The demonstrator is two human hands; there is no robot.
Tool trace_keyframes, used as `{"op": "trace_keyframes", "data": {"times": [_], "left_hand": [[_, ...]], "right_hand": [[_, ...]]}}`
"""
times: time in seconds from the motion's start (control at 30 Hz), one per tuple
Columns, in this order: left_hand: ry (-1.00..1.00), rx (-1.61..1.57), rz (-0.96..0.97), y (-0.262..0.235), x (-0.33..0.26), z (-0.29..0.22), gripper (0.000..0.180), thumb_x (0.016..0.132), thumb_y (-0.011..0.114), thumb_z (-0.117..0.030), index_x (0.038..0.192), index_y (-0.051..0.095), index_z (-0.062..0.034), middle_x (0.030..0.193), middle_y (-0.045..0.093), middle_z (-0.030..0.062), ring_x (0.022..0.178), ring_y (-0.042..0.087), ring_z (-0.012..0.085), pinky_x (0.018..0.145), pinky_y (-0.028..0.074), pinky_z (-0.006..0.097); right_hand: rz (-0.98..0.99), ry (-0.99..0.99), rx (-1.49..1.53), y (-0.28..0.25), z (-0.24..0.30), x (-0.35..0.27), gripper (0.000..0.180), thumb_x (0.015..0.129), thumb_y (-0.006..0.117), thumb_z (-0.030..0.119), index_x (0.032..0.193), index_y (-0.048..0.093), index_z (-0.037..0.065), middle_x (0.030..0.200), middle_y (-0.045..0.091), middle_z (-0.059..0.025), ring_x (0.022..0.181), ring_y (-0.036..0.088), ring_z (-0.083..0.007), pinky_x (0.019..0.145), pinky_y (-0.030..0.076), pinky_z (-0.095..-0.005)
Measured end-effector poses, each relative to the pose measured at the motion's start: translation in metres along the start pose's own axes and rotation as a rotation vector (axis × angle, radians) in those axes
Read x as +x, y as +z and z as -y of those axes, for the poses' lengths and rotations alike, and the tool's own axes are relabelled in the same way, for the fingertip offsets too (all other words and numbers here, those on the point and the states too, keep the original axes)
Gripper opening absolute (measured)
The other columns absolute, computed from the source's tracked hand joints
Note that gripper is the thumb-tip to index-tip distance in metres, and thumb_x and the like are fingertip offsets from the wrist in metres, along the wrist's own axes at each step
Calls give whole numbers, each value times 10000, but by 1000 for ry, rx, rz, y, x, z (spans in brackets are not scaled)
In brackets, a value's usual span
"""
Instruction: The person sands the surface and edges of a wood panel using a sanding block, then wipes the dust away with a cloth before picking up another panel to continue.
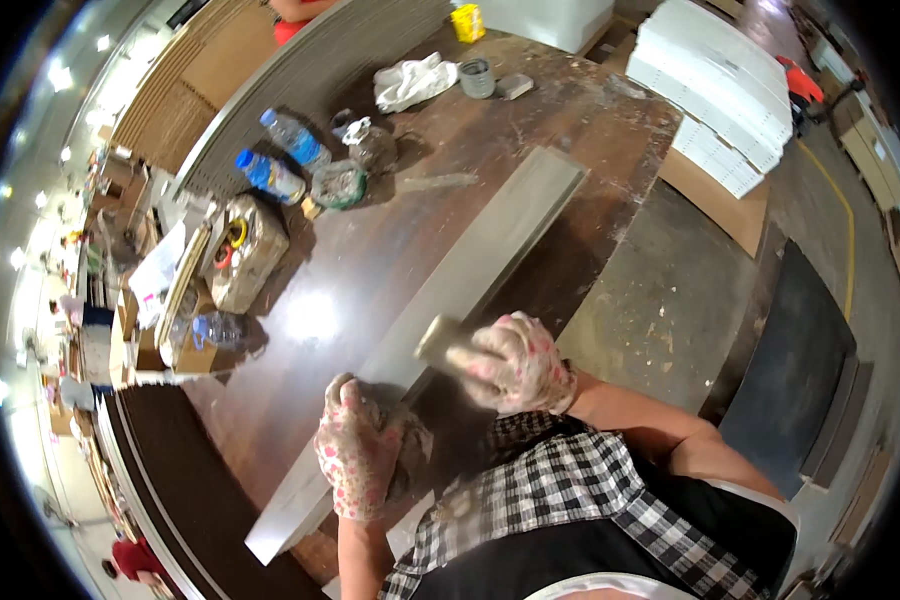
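Grey board (457, 275) lies 7-to-1 o'clock on table (590, 105); might skid if left hand (356, 455) (fingers curled over it, grip unclear) slackens while right hand (515, 365), fingers closed round pale block (436, 339), presses.

gloved left hand (355, 450) on long grey board (500, 235) lying diagonally across brown table (590, 110), gloved right hand (518, 365) gripping small blurred block (438, 340) at board's edge, contact unclear, two blue-capped bottles (272, 177) and white cloth (415, 82) farther back
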State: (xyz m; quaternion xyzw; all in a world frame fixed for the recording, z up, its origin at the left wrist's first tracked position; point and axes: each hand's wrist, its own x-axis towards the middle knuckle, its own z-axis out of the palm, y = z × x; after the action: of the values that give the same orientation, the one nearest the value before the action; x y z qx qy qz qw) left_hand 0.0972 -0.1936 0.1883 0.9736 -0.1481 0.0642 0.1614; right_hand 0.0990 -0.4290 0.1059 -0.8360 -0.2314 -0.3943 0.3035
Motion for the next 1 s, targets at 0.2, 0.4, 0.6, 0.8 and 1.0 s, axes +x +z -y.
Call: {"op": "trace_keyframes", "data": {"times": [0.2, 0.4, 0.6, 0.8, 1.0], "left_hand": [[23, -189, 17, -16, -49, 14, 290, 761, 777, -123, 1025, 670, -68, 1040, 662, 132, 886, 671, 335, 767, 546, 416], [18, -264, 160, -15, -121, 69, 199, 794, 763, -197, 952, 697, -96, 927, 679, 92, 861, 673, 301, 731, 553, 399], [-117, -387, 172, -20, -216, 169, 217, 857, 699, -267, 979, 706, -88, 959, 672, 124, 873, 666, 327, 762, 540, 444], [-267, -625, 33, -11, -310, 240, 280, 841, 725, -283, 1025, 698, -74, 977, 678, 145, 876, 664, 343, 767, 537, 451], [-109, -168, -139, 22, -364, 287, 622, 743, 779, -261, 1315, 592, -107, 1241, 637, 154, 1099, 622, 344, 938, 504, 461]], "right_hand": [[-113, 75, -279, -18, -32, 22, 484, 720, 754, 121, 1185, 647, 38, 930, 593, -117, 817, 595, -284, 687, 527, -395], [7, 54, -129, 43, 74, -9, 501, 711, 783, 163, 1192, 650, 114, 998, 558, -92, 846, 575, -286, 747, 491, -418], [162, -118, 35, 125, 226, -8, 486, 663, 791, 160, 1129, 656, 130, 907, 546, -76, 757, 546, -267, 675, 462, -406], [242, -313, 209, 207, 350, -3, 430, 699, 779, 205, 1115, 679, 160, 918, 578, -37, 753, 568, -224, 651, 455, -374], [406, -610, 358, 273, 448, 2, 356, 761, 682, 183, 1114, 683, 136, 906, 633, -58, 760, 609, -212, 599, 476, -359]]}}
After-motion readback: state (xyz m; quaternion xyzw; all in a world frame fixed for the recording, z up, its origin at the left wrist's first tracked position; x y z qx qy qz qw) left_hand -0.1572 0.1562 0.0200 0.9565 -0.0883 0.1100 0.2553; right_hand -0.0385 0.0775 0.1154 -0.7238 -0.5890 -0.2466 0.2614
